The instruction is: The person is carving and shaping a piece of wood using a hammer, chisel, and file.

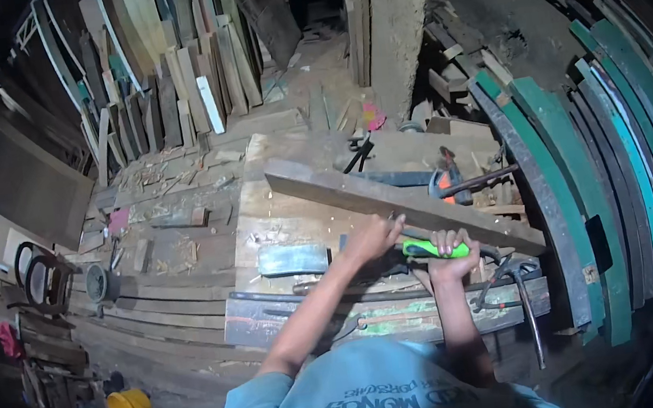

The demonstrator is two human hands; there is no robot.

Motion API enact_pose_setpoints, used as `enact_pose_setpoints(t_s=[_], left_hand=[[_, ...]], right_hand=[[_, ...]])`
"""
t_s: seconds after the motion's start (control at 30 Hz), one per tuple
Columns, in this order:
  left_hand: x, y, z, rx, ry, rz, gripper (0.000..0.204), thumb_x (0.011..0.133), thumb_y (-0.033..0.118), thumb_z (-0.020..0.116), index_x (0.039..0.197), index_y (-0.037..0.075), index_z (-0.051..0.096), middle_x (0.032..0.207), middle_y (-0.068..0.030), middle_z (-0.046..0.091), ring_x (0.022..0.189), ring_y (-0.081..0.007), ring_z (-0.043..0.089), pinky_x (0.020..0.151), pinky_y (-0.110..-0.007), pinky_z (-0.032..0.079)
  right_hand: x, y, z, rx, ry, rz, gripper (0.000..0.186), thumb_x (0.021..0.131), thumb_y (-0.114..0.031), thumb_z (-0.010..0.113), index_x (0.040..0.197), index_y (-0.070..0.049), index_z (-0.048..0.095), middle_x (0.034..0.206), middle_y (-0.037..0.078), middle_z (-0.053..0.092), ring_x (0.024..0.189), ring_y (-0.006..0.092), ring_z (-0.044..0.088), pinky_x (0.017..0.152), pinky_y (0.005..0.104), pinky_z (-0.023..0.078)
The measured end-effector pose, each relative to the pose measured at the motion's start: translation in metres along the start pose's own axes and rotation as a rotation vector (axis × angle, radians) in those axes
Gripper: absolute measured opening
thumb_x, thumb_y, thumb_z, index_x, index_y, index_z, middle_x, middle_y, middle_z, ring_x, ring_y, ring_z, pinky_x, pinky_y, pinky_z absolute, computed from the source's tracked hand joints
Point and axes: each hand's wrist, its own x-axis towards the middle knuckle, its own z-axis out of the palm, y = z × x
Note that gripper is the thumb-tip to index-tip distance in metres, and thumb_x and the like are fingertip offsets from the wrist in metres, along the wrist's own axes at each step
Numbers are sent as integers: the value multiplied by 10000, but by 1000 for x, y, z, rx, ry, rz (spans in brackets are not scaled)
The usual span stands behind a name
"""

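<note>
Nearest the camera, at six o'clock, a blue-green shirt [367, 399] fills the lower edge, and both bare forearms rise from it toward the table [278, 210]. From seven o'clock the left forearm slants up to the left hand [371, 237], just right of centre, which rests against the near edge of a long grey plank [391, 200]; its fingers curl onto the wood, a grip pressed to the plank rather than spread. At about five o'clock the right hand [454, 258] sits beside the left, its grip wrapped tight around a bright green tool handle [430, 250]; the working end of the tool is hidden between the two hands, so what kind of tool it is cannot be told.

Diagonally across the table lies the plank, from ten o'clock near the centre down to four o'clock, its right end close to a dark metal clamp [517, 295]. Just left of the left hand, a flat blue-grey block [292, 259] lies on the tabletop among pale wood chips. Beyond the plank, at two o'clock, stands an orange and black power tool [446, 181].

Curved green-painted boards [578, 197] lean in a stack at three o'clock. Upright planks [182, 91] crowd the wall at eleven o'clock. A yellow bucket [130, 407] stands on the floor at eight o'clock, and a dark round fan [98, 282] sits at nine o'clock.
</note>
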Motion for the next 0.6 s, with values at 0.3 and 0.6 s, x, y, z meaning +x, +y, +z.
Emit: enact_pose_setpoints(t_s=[0.3, 0.6], left_hand=[[-81, -82, -87, 33, 99, -208, 570, 985, 348, 504, 579, -47, 574, 584, -272, 533, 551, -450, 551, 551, -499, 430], [-66, -55, -4, -125, 50, -110, 480, 992, 311, 477, 676, -24, 613, 648, -267, 569, 627, -458, 580, 584, -501, 455]], right_hand=[[-35, 136, 38, -21, 73, 355, 279, 800, -309, 469, 640, -89, 406, 531, 67, 381, 547, 223, 404, 687, 426, 392], [-29, 63, -10, -86, 160, 224, 275, 798, -319, 467, 630, -111, 405, 508, 31, 347, 482, 185, 359, 613, 380, 370]])
